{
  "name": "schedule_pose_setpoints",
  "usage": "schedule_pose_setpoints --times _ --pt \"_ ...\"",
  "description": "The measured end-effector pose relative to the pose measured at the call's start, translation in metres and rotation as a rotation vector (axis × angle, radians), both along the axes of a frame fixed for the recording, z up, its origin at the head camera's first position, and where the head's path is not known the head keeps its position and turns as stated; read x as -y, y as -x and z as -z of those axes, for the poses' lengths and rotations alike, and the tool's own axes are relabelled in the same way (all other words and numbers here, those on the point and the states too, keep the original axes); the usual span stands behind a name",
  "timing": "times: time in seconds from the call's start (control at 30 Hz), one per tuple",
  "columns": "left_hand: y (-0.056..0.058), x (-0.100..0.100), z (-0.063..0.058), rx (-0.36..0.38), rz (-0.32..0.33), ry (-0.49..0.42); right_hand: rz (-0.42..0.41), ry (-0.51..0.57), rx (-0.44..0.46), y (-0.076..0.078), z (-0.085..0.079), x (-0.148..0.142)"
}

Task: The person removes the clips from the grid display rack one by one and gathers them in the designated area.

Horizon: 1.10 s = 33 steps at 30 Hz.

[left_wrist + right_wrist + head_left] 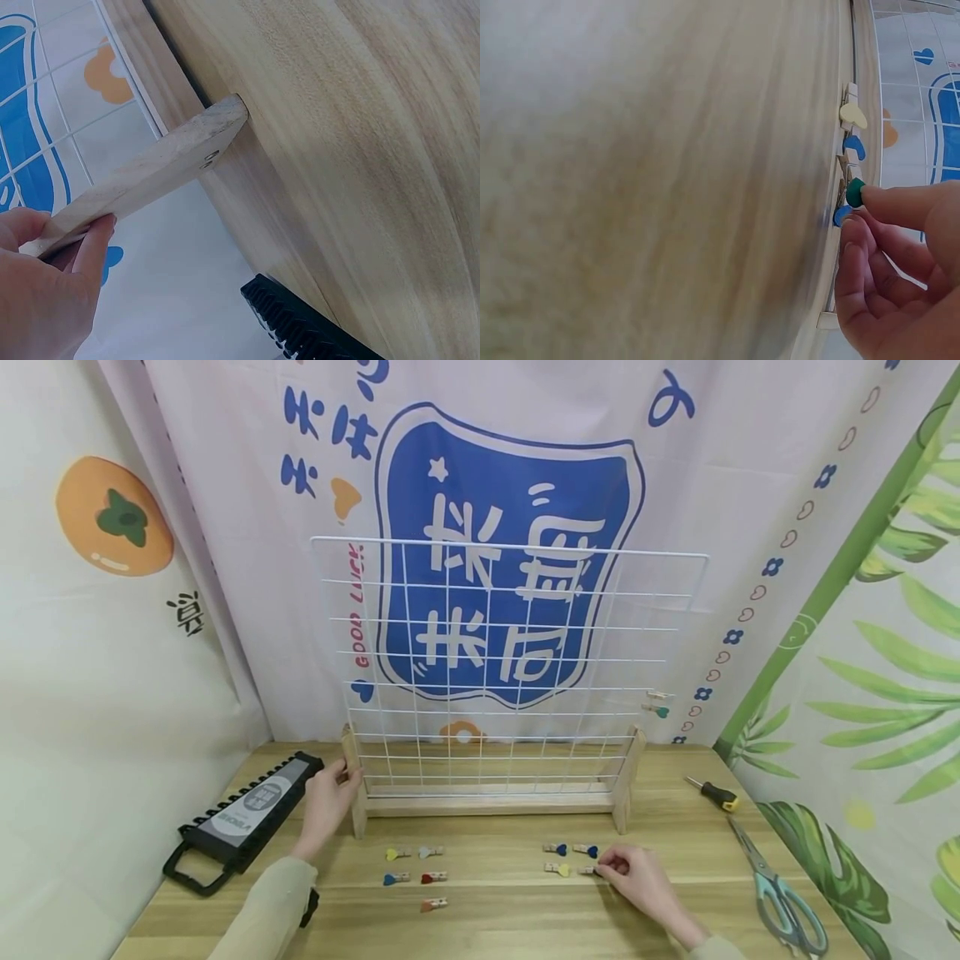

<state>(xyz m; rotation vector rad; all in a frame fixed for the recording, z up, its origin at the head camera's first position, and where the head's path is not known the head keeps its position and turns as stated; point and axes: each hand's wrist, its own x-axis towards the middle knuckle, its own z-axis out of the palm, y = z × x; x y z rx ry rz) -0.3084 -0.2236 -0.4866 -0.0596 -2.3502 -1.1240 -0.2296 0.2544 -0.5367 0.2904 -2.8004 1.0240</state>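
My left hand grips the left wooden post of a stand that holds a white wire grid upright. Thumb and fingers lie on either side of the post. At the front right, my right hand pinches a small wooden clothespin with a green heart, low over the table. Beside it lie two clothespins with blue hearts and one with a yellow heart. Two clothespins hang at the grid's right edge, one with a green heart.
Left of centre lie several clothespins with coloured hearts. A black rack with a handle lies beside the left arm. On the right are a screwdriver and scissors. Printed cloth hangs behind and around the wooden table.
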Motion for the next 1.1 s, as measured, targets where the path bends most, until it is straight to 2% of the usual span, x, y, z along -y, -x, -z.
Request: schedule_pose_setpoints --times 0.3,0.53,0.7,0.9,1.1 --pt "0.0 0.0 0.001 0.0 0.0 0.0 -0.052 -0.032 0.002 0.002 0.001 -0.001" --pt "0.0 0.0 -0.001 0.02 -0.004 0.003 -0.011 -0.033 -0.014 0.005 -0.014 -0.005" --pt "0.0 0.0 -0.001 0.028 -0.008 0.002 0.037 -0.023 -0.157 0.015 -0.042 -0.01" --pt "0.0 0.001 0.0 0.03 -0.001 0.003 0.144 -0.035 -0.336 0.033 -0.091 -0.031" --pt "0.001 0.001 -0.001 0.045 0.004 -0.011 0.295 0.081 -0.43 0.048 -0.144 -0.052"
